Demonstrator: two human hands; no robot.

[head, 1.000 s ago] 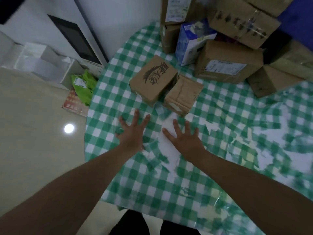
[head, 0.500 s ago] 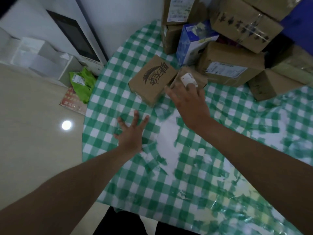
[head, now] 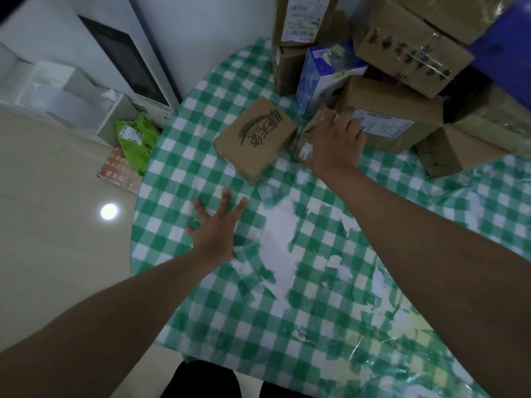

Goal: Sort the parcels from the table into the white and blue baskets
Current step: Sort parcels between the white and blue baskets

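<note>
Grabbing the small brown parcel (head: 309,139) mid-table, the right hand (head: 334,145) curls over its top; the left hand (head: 214,228) lies spread flat on the tablecloth (head: 316,311). Best lift straight up, clear of the printed box (head: 255,139) just left.

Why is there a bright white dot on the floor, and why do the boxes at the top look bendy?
Head view: the white dot looks like a lamp's glare on the shiny floor; the stacked cardboard boxes lean and curve because the wide-angle lens bends the picture's edges; the room is dim, and the right hand looks slightly blurred.
</note>
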